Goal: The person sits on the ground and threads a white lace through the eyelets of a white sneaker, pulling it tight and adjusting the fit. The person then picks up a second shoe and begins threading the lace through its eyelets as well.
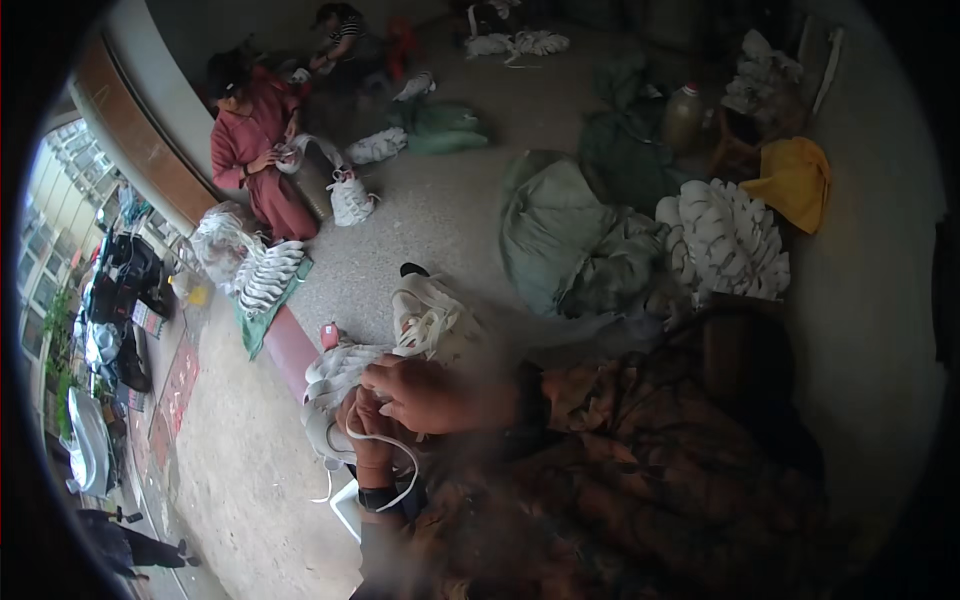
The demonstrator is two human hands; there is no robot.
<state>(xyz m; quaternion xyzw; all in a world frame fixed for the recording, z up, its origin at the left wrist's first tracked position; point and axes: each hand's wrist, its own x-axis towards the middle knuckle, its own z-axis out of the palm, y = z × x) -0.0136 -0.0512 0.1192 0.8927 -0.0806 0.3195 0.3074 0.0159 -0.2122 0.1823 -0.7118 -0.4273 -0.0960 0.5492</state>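
Note:
My left hand (367,428) is closed at the edge of a white shoe upper (320,432), low in front of me. From its fingers a white shoelace (412,462) loops out and hangs down past the dark wristband. Pressed against it from the right is my right hand (412,392), its fingers bent into a pinch; what sits between them is hidden. More white shoe uppers (340,368) lie layered just beyond both hands. A heap of loose off-white laces (428,325) rests past my right hand, over a pale bag or cloth.
A small red object (329,335) stands beyond the uppers. Grey-green sacks (570,235) and a big white pile of uppers (725,240) lie to the right, near a yellow cloth (793,185). A person in red (255,130) sits far left beside a row of uppers (273,277).

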